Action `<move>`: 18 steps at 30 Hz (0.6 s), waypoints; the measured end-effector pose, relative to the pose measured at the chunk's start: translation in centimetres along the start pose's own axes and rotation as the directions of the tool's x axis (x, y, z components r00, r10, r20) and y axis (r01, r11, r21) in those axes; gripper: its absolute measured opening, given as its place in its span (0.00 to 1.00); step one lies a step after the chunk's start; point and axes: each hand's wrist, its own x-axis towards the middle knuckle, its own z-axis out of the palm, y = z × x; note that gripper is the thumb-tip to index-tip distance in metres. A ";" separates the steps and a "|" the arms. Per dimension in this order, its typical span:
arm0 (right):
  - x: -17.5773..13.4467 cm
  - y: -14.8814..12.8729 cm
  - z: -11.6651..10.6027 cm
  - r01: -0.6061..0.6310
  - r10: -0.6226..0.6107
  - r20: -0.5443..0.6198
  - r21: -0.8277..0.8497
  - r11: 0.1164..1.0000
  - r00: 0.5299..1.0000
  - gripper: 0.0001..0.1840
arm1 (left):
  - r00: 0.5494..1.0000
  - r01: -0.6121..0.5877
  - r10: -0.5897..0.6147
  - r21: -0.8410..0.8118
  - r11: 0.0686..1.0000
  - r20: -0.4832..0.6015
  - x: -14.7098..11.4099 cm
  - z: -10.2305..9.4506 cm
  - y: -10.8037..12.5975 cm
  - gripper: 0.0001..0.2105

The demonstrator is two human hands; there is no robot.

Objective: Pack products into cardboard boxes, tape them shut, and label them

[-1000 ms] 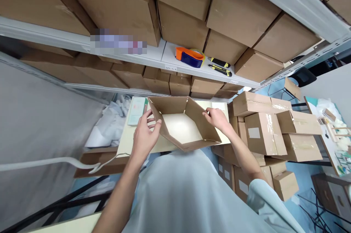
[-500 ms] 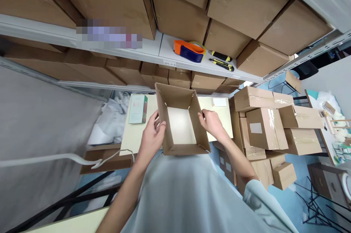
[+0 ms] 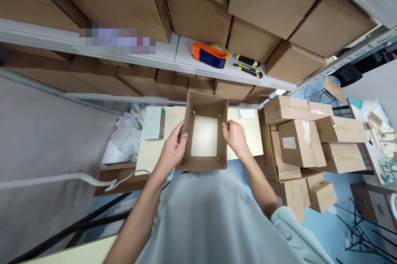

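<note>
In front of my body I hold a brown cardboard box [image 3: 205, 164] between both hands, its open side facing up toward me. A pale surface shows at its bottom; I cannot tell whether that is the box's own floor or the table seen through it. My left hand [image 3: 173, 145] grips the left wall, thumb on the edge. My right hand [image 3: 235, 135] pinches the right wall at about mid-length. Left of the box, a pale green and white carton [image 3: 153, 123] lies on the cream table [image 3: 144, 158].
A shelf [image 3: 182, 55] above carries an orange and blue tape dispenser [image 3: 209, 55], two yellow-black utility knives [image 3: 247, 65] and large boxes. A white label [image 3: 247, 114] lies on the table's right. Stacked cartons [image 3: 300, 144] stand right; white wrapping [image 3: 122, 138] and a white cable [image 3: 62, 179] are left.
The cardboard box has turned slightly in my hands, its far end swinging right and its near end left. Both hands keep their hold on it.
</note>
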 end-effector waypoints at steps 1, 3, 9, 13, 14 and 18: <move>0.0 0.3 -0.2 -0.005 0.005 0.019 0.017 1.000 1.000 0.17 | 1.000 -0.008 0.008 0.019 1.000 0.008 0.2 -0.2 0.1 0.33; 0.1 0.9 -1.0 -0.022 0.020 0.054 0.031 0.999 0.998 0.20 | 0.999 -0.022 0.021 0.061 0.998 0.027 0.8 -0.6 0.2 0.34; 5.0 0.0 -4.4 0.076 -0.093 -0.129 -0.125 0.989 0.987 0.31 | 0.994 -0.069 0.042 0.300 0.952 0.097 2.7 -2.0 0.3 0.37; 9.2 -1.5 -6.2 0.150 -0.153 -0.002 -0.183 0.972 0.988 0.20 | 0.980 -0.138 0.069 0.394 0.909 0.186 4.3 -3.1 1.1 0.37; 9.6 -1.5 -6.4 0.141 -0.138 0.025 -0.198 0.970 0.990 0.15 | 0.975 -0.153 0.071 0.407 0.900 0.211 4.5 -3.6 1.3 0.37; 8.1 0.5 -6.3 0.138 -0.139 0.013 -0.219 0.966 0.990 0.13 | 0.990 -0.138 0.118 0.473 0.870 0.071 3.8 -5.8 1.9 0.37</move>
